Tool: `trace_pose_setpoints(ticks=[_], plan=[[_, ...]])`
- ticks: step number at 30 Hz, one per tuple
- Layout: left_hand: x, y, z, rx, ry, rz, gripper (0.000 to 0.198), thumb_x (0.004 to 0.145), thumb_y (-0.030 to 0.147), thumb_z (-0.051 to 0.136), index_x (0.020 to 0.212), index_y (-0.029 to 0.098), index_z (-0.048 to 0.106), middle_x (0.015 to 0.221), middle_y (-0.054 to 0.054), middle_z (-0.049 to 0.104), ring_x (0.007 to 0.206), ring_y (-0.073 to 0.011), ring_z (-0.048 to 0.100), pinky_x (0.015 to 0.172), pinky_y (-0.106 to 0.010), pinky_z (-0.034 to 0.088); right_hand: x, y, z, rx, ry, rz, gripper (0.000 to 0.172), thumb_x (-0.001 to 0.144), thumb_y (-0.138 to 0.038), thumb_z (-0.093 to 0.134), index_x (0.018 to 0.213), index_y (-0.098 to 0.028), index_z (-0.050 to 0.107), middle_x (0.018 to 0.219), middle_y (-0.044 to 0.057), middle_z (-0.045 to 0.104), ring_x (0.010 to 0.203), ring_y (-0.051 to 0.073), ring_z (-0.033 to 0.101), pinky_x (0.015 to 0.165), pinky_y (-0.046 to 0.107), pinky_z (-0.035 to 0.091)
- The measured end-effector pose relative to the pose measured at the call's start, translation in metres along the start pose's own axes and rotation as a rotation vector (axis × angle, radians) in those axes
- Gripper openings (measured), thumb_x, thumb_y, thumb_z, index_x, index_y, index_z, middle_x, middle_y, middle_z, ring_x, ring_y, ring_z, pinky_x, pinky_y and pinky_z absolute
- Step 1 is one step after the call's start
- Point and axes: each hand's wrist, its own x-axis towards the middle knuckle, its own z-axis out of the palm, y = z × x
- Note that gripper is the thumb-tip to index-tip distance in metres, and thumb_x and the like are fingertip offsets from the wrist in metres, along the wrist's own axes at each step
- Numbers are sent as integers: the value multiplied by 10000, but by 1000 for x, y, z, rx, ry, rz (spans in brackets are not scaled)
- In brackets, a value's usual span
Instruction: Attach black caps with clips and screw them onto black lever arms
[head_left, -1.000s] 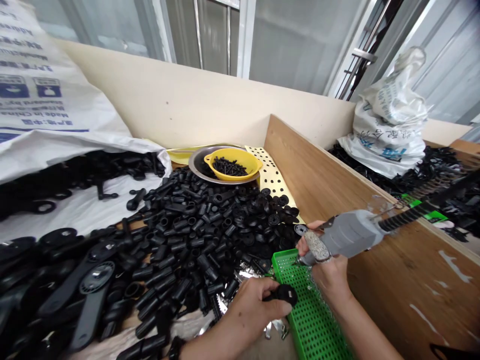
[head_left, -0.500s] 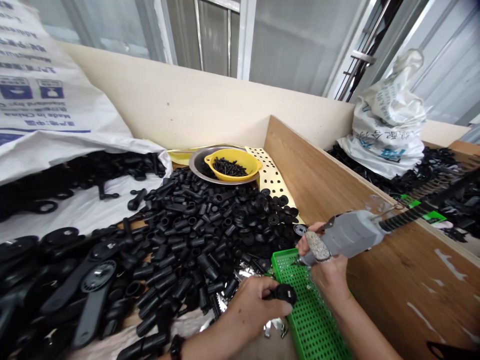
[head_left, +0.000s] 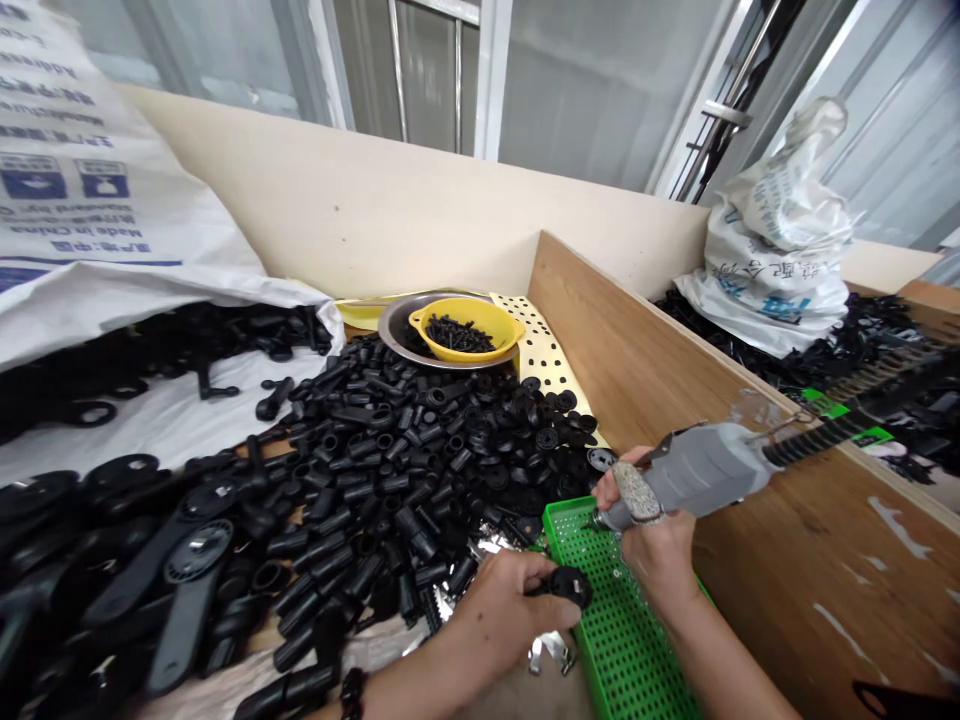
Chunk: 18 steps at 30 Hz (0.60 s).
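Observation:
Between the thumb and fingers of my left hand (head_left: pixel 506 605) is a round black plastic part (head_left: pixel 570 586), held over the left edge of a green perforated tray (head_left: pixel 626 650). A grey power screwdriver (head_left: pixel 694 470) lies in the grip of my right hand (head_left: pixel 652 540), whose fingers wrap round its front end. The tool slants down to the left, and its tip (head_left: pixel 596 519) is above the far end of the tray. Speckled wrapping (head_left: pixel 636 492) covers part of the tool or a finger; I cannot tell which. Small bright bits lie in the tray.
Black tubular parts (head_left: pixel 390 480) are heaped left of the tray, with shiny metal clips (head_left: pixel 551 652) near my left hand. A yellow colander (head_left: pixel 480 325) of black screws sits in a metal bowl (head_left: pixel 394 335) behind. A wooden divider (head_left: pixel 637 330) rises on the right. A white sack (head_left: pixel 150 200) stands left.
The round black part has tilted slightly in my left hand. The rear of the screwdriver and its coiled cord have shifted a little. Otherwise the scene looks the same.

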Motion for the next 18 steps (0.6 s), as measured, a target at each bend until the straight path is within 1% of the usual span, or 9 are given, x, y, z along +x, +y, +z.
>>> trace_pose_setpoints(ticks=[2,4,6,8,10,12,14,15,18], plan=[[0,1,0,-8,-13,-10,191,626,294,639,714,126,667,583,52,547,487,-88,387,475,-215,249,0,2,-1,3,7,-2,357,606,-391,779,777,-219,517,522,-92,520,433,78,483,493,238,407],[-1,4,1,-21,-17,-20,185,617,290,633,699,125,653,584,51,540,483,-87,388,469,-214,243,0,3,-1,7,18,-7,347,630,-368,768,844,-222,536,556,-86,537,446,81,498,497,242,415],[-2,7,1,-33,-19,-26,166,608,276,625,677,127,641,585,51,537,479,-84,380,466,-213,242,0,-1,-1,14,23,-15,339,648,-342,761,886,-228,548,572,-79,555,462,88,512,502,244,423],[-3,10,2,-45,-19,-30,152,609,264,615,673,129,641,584,52,537,470,-80,367,463,-213,237,0,-11,1,26,16,-26,324,646,-348,761,873,-236,558,542,-76,560,459,95,513,500,243,427],[-3,10,3,-60,-15,-29,144,605,257,617,669,130,646,580,52,536,480,-82,367,469,-213,238,-1,-26,3,44,-6,-40,319,645,-431,747,835,-242,574,486,-72,550,435,104,500,490,246,427],[-2,7,4,-75,1,-24,139,593,253,631,663,133,650,578,54,533,507,-88,378,485,-211,249,-4,-44,6,72,-39,-59,370,651,-565,694,806,-245,592,465,-62,544,424,109,487,490,255,436],[1,3,3,-90,12,-20,145,568,249,653,654,134,654,583,52,539,542,-98,401,510,-211,273,-10,-59,10,102,-119,-84,327,705,-548,649,827,-248,610,490,-51,553,444,114,489,487,252,444],[2,1,3,-96,17,-22,150,555,248,663,652,134,657,586,51,544,554,-102,413,522,-212,287,-13,-64,11,111,-154,-93,280,750,-513,618,848,-251,614,503,-50,553,452,113,487,489,250,447],[5,-4,2,-97,29,-29,164,536,244,686,659,136,675,599,47,565,578,-116,446,540,-215,316,-24,-73,12,125,-260,-104,207,835,-451,536,899,-270,613,524,-50,549,459,117,492,495,262,454]])
